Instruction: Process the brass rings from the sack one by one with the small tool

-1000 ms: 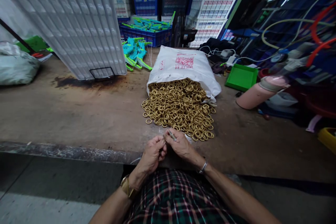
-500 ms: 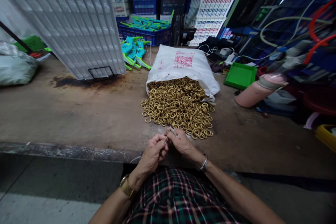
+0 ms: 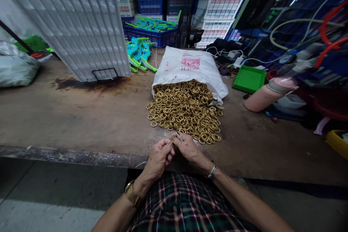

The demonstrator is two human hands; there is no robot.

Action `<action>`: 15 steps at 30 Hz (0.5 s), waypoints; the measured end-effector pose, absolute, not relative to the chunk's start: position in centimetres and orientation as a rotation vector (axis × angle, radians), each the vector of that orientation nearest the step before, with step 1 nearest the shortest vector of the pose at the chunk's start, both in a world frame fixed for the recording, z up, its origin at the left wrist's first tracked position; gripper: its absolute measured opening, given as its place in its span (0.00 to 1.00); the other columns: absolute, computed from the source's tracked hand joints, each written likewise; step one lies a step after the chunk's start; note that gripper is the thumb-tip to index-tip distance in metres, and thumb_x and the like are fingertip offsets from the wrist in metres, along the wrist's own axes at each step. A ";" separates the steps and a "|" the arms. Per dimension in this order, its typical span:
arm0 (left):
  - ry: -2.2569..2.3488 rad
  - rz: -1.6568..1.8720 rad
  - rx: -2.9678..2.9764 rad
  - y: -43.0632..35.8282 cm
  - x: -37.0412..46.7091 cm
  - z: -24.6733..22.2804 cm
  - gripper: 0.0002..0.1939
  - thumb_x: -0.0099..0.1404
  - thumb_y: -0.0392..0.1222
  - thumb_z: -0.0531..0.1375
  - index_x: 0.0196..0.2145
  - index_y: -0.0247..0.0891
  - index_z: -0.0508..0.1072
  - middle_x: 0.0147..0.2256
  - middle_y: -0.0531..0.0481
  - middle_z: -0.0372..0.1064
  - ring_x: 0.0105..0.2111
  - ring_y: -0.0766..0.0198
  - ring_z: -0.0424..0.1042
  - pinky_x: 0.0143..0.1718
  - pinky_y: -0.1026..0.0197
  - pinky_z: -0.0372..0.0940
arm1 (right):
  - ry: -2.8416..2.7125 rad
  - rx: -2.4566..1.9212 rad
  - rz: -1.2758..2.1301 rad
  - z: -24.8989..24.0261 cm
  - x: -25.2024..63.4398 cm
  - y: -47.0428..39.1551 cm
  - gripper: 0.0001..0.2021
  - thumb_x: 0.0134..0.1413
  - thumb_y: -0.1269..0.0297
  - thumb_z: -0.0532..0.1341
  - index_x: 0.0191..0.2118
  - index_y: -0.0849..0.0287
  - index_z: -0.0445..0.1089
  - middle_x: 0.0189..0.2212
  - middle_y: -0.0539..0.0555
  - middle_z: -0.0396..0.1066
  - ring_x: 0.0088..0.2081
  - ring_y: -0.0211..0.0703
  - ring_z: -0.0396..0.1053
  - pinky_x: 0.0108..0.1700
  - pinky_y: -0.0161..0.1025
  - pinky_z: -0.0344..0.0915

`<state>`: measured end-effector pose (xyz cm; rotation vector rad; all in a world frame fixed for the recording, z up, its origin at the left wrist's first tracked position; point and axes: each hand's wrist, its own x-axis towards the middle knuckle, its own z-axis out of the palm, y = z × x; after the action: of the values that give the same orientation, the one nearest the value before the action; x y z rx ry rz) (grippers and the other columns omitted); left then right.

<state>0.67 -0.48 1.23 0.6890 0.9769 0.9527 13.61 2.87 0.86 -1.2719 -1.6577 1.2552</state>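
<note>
Many gold-coloured rings point(image 3: 187, 110) spill in a heap out of the open mouth of a white sack point(image 3: 187, 61) with red print. In front of the heap, near the table's front edge, my two hands meet at the fingertips. My left hand point(image 3: 160, 156) is closed in a pinch on something small that the fingers mostly hide. My right hand point(image 3: 189, 148) is closed round a small pointed metal tool point(image 3: 179, 137), whose tip sticks up between thumb and fingers.
A ribbed translucent panel point(image 3: 81, 25) leans over the wooden table point(image 3: 67, 119) at the left. Teal and green plastic parts point(image 3: 139, 52) lie behind. At right are a green tray point(image 3: 248, 79) and a pink bottle point(image 3: 268, 94). Stacked crates point(image 3: 217, 3) stand at the back.
</note>
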 end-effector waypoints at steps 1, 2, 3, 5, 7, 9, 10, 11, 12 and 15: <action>0.981 0.952 0.688 -0.5 0.7 1.3 0.16 0.53 0.52 0.60 0.28 0.36 0.63 0.20 0.57 0.60 0.14 0.77 0.53 0.14 0.71 0.43 | -1.651 -1.293 1.235 0.9 13.6 2.9 0.13 0.54 0.58 0.50 0.26 0.59 0.63 0.19 0.46 0.61 0.23 0.34 0.57 0.27 0.31 0.55; 0.984 0.954 0.687 -0.5 0.6 1.3 0.16 0.53 0.52 0.60 0.28 0.36 0.63 0.20 0.58 0.59 0.14 0.77 0.53 0.14 0.71 0.43 | -1.650 -1.328 1.194 0.9 13.7 3.0 0.13 0.54 0.58 0.50 0.26 0.59 0.63 0.19 0.47 0.61 0.23 0.34 0.57 0.27 0.31 0.54; 0.987 0.959 0.686 -0.5 0.6 1.4 0.16 0.53 0.51 0.61 0.28 0.36 0.63 0.20 0.58 0.59 0.15 0.77 0.53 0.14 0.71 0.43 | -1.664 -1.371 1.135 0.9 13.8 3.1 0.13 0.54 0.59 0.49 0.25 0.59 0.63 0.20 0.47 0.61 0.23 0.34 0.57 0.27 0.32 0.54; 0.997 0.974 0.686 -0.5 0.6 1.5 0.16 0.53 0.51 0.60 0.28 0.35 0.63 0.20 0.57 0.60 0.15 0.77 0.53 0.14 0.71 0.43 | -1.768 -1.449 0.976 0.9 14.0 3.1 0.11 0.54 0.62 0.48 0.25 0.59 0.63 0.21 0.48 0.62 0.23 0.35 0.57 0.27 0.32 0.53; 1.010 0.991 0.690 -0.5 0.5 1.5 0.16 0.53 0.51 0.60 0.28 0.35 0.63 0.21 0.57 0.60 0.15 0.77 0.53 0.14 0.71 0.43 | -1.972 -1.479 0.814 0.7 14.3 2.8 0.08 0.50 0.68 0.48 0.26 0.59 0.63 0.21 0.49 0.62 0.23 0.36 0.56 0.27 0.33 0.51; 1.016 1.004 0.690 -0.4 0.5 1.5 0.15 0.54 0.51 0.60 0.28 0.35 0.63 0.21 0.57 0.60 0.15 0.77 0.53 0.15 0.72 0.44 | -2.175 -1.475 0.693 0.5 14.5 2.5 0.08 0.45 0.73 0.49 0.27 0.59 0.64 0.21 0.50 0.62 0.23 0.36 0.56 0.28 0.34 0.49; 1.017 1.008 0.690 -0.4 0.5 1.4 0.15 0.54 0.51 0.60 0.29 0.35 0.63 0.21 0.57 0.60 0.15 0.77 0.53 0.15 0.72 0.44 | -2.249 -1.476 0.656 0.4 14.5 2.3 0.09 0.42 0.75 0.49 0.28 0.59 0.64 0.21 0.50 0.63 0.23 0.36 0.56 0.28 0.34 0.48; 1.021 1.012 0.693 -0.4 0.5 1.3 0.15 0.54 0.50 0.59 0.29 0.35 0.63 0.21 0.57 0.60 0.16 0.77 0.54 0.15 0.72 0.44 | -2.301 -1.484 0.632 0.4 14.5 2.2 0.10 0.41 0.75 0.49 0.29 0.59 0.65 0.21 0.50 0.64 0.23 0.37 0.57 0.28 0.34 0.47; 1.031 1.016 0.698 -0.4 0.4 1.1 0.15 0.55 0.50 0.59 0.29 0.36 0.63 0.20 0.57 0.60 0.16 0.77 0.54 0.15 0.72 0.45 | -2.333 -1.499 0.616 0.4 14.4 2.1 0.11 0.41 0.76 0.49 0.30 0.59 0.65 0.22 0.51 0.65 0.24 0.37 0.57 0.28 0.34 0.47; 1.074 1.015 0.725 -0.3 0.4 0.9 0.15 0.54 0.51 0.59 0.29 0.36 0.63 0.20 0.57 0.61 0.15 0.76 0.54 0.15 0.72 0.45 | -2.389 -1.544 0.609 0.6 14.2 2.0 0.12 0.41 0.76 0.49 0.31 0.59 0.66 0.23 0.51 0.67 0.24 0.37 0.58 0.28 0.34 0.46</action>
<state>0.36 -0.35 0.88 0.7253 1.0744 1.0148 14.19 1.99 0.64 -1.5440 -2.3886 0.6095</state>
